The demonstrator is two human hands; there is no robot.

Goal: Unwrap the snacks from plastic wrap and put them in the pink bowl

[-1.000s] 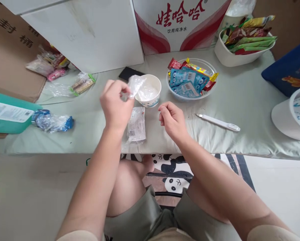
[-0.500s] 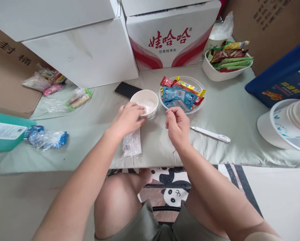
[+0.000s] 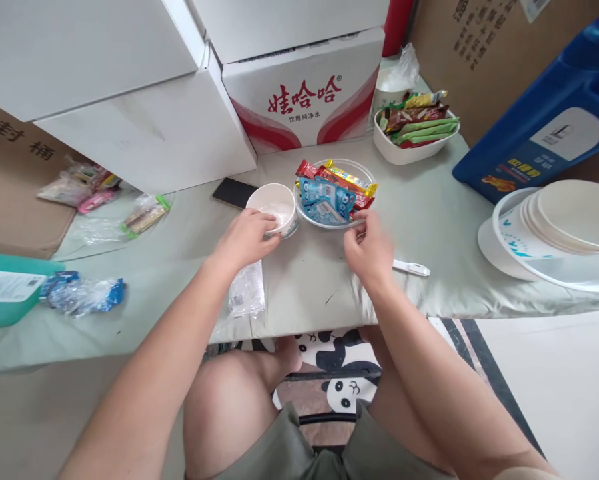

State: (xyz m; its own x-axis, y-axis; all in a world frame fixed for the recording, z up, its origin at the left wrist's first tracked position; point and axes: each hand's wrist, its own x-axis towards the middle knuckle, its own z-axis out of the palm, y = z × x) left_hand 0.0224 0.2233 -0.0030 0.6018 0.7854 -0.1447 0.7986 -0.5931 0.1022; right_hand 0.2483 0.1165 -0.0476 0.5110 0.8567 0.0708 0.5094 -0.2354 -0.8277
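1. Left hand (image 3: 247, 237): partly open, fingers bent over near-left rim of paper cup (image 3: 274, 198); firm grip or just touching, can't tell.
2. Right hand (image 3: 371, 250): fingers curled in, tips at near-right rim of clear bowl (image 3: 317, 222); blurred, can't tell if it has hold of anything.
3. Paper cup upright on table (image 3: 299, 283), left of clear bowl, close by; clear film (image 3: 283, 217) inside.
4. Clear bowl: blue packets (image 3: 324, 200) on top, red and yellow wrappers (image 3: 347, 177) behind them.
5. Flat clear wrapper (image 3: 248, 293) by left forearm, toward table's front edge.
6. White knife (image 3: 412, 268) pokes out right of right hand, other end hidden.
7. Dark phone (image 3: 234, 193) just left of paper cup, partly behind it.
8. Farther right: white tub (image 3: 404, 153) of snacks at back, round tub (image 3: 509, 259) with stacked cups (image 3: 574, 213) in front, blue jug (image 3: 544, 133) between these 2.
9. Far left: teal container (image 3: 4, 287), crumpled blue wrapper (image 3: 84, 293) beside it.
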